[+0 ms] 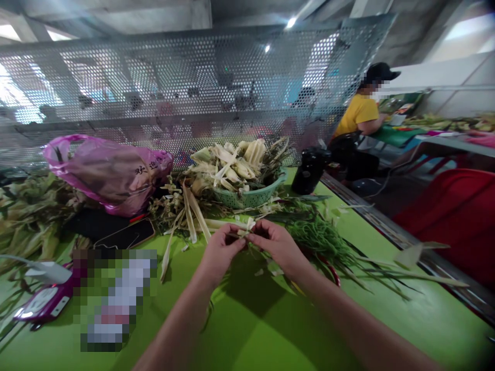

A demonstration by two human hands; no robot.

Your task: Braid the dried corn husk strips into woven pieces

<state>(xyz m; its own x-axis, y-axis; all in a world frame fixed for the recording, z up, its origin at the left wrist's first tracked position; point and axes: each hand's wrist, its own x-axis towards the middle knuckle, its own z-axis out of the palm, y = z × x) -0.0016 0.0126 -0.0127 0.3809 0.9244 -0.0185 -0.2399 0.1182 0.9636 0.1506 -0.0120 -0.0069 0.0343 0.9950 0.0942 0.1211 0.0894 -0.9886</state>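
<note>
Above the green table [247, 330], my left hand [222, 252] and my right hand [276, 245] meet fingertip to fingertip. Between them they pinch a small pale strip of dried husk [248, 226], folded or knotted at the top. Its exact shape is partly hidden by my fingers. Just behind my hands stands a green plastic basket [251, 197] heaped with pale husks [240, 165]. A bundle of thin green strands [319, 239] lies to the right of my right hand. Small husk scraps lie on the table under my hands.
A pink plastic bag [112, 172], a phone [126, 234] and a purple power strip [46, 301] are on the left. Behind the basket's right side stands a black container [307, 172]. Perforated metal screen [232, 93] at the back; a person in yellow [356, 116] and a red chair [456, 216] at right.
</note>
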